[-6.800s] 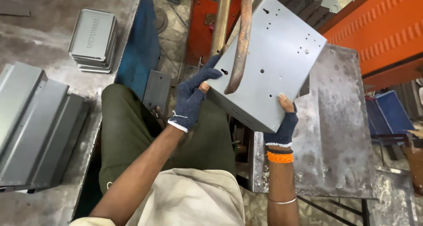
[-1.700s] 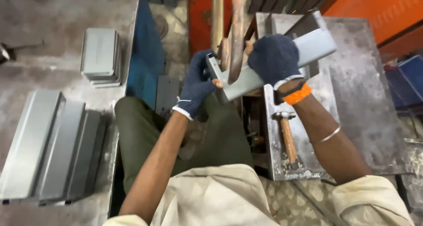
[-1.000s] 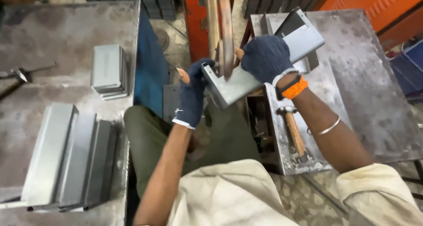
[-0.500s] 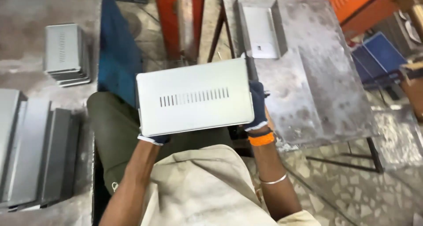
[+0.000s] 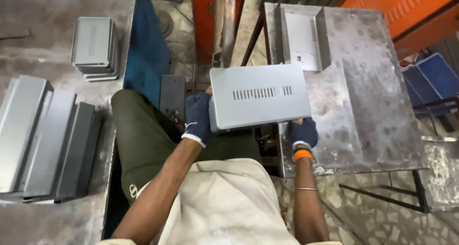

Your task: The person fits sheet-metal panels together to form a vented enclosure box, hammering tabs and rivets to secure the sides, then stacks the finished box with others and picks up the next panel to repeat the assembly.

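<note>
the person holds a grey sheet-metal cover [image 5: 260,96] with both gloved hands, flat side up toward the camera, a row of narrow vent slots [image 5: 262,92] across its middle. the left hand [image 5: 198,117], in a dark blue glove, is closed on the cover's left edge, thumb near the upper corner and fingers wrapped under. the right hand [image 5: 303,131], also gloved, with an orange band [image 5: 302,154] at the wrist, grips the cover's lower right corner from below. the cover hangs in the air above the person's lap, overlapping the near left edge of the steel worktop [image 5: 368,101] on the right, not resting on it.

on that worktop, near its far left corner, lies an open u-shaped metal tray [image 5: 301,37] with its side walls turned up. on the worktop to the left, a stack of small grey covers [image 5: 94,48] sits toward the far edge, and a row of longer folded grey panels [image 5: 43,137] lies along the near left part. a rusty upright bar [image 5: 224,22] and an orange machine frame [image 5: 203,20] stand beyond the cover. the person sits in olive trousers [image 5: 138,135] and a beige shirt [image 5: 224,206].
</note>
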